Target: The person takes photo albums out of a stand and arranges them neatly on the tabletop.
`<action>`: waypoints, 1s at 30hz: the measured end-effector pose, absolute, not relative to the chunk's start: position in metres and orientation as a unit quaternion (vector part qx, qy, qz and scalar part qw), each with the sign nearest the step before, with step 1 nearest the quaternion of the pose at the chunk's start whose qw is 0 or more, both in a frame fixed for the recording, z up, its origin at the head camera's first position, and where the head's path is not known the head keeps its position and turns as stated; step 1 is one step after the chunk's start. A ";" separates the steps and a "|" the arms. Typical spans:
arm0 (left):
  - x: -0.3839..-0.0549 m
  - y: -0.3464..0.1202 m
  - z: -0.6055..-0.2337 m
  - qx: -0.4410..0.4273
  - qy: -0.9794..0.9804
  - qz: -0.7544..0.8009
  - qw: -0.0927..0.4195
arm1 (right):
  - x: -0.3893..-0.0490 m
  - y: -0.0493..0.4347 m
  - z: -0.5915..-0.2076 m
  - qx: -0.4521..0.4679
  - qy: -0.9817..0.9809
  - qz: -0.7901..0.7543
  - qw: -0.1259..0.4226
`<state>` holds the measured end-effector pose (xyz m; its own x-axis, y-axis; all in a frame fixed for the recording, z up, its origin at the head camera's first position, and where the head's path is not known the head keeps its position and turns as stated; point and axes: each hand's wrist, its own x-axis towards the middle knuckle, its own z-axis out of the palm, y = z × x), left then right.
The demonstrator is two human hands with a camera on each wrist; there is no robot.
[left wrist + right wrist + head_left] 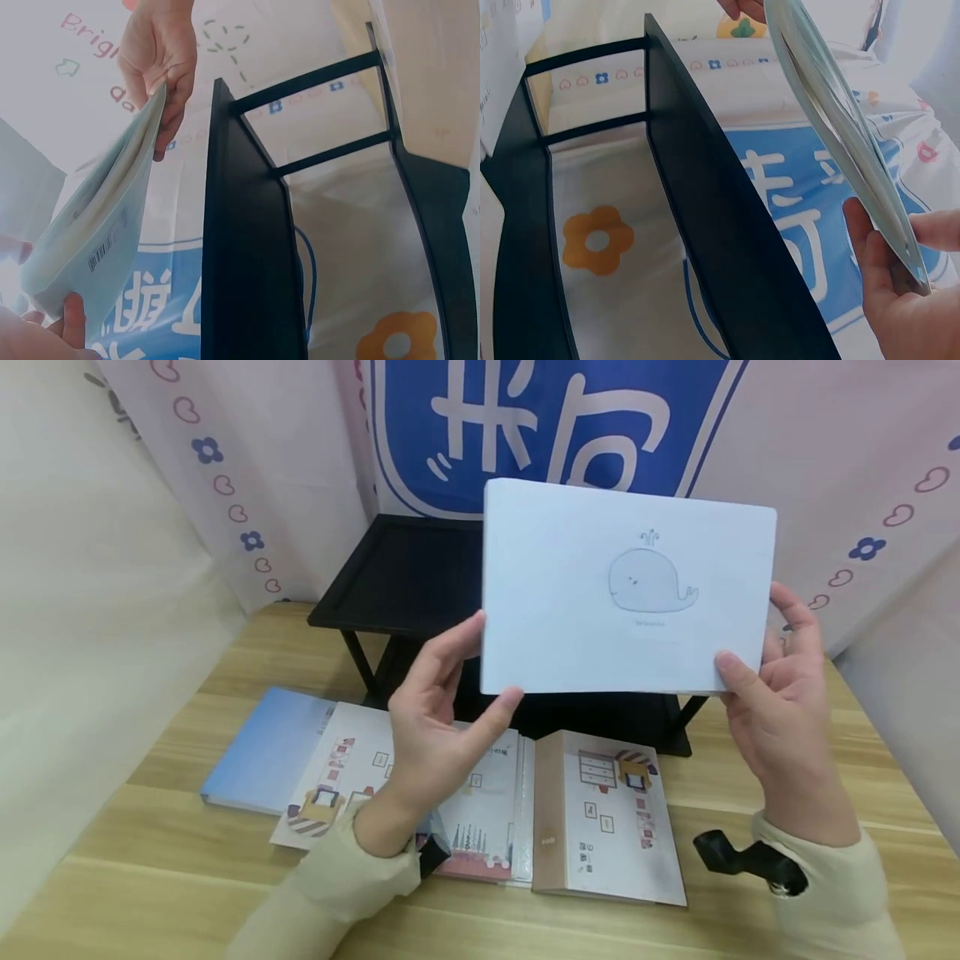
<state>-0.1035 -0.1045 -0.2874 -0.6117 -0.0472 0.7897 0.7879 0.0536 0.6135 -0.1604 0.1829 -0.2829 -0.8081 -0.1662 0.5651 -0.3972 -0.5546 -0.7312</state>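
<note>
A pale blue notebook (555, 593) with a whale drawing on its cover is held up in the air by both hands. The left hand (442, 718) grips its lower left corner, thumb at the bottom edge and a finger along the side. At the lower right corner the right hand (787, 710) pinches it, with the thumb on the cover and the other fingers behind. A barcode shows on the back of the notebook (112, 247) in the left wrist view. Seen edge-on in the right wrist view, the notebook (840, 112) has its pages slightly spread.
Behind the notebook stands a black two-tier rack (412, 577) on the wooden table (135, 860). Nearer lie an open printed booklet (615, 827) with a brown inner strip and a blue book (262, 752) partly under it. A printed cloth (300, 443) hangs at the back.
</note>
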 end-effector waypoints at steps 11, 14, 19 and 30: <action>-0.101 -0.093 -0.297 -0.286 -0.666 -0.623 0.293 | -0.156 0.211 -0.286 0.299 -0.460 0.833 0.071; -0.099 -0.092 -0.299 -0.293 -0.669 -0.624 0.278 | -0.154 0.221 -0.286 0.298 -0.472 0.827 0.066; -0.097 -0.090 -0.302 -0.310 -0.679 -0.617 0.251 | -0.151 0.237 -0.288 0.286 -0.503 0.812 0.077; -0.100 -0.077 -0.303 -0.332 -0.674 -0.621 0.224 | -0.148 0.253 -0.292 0.222 -0.576 0.778 0.119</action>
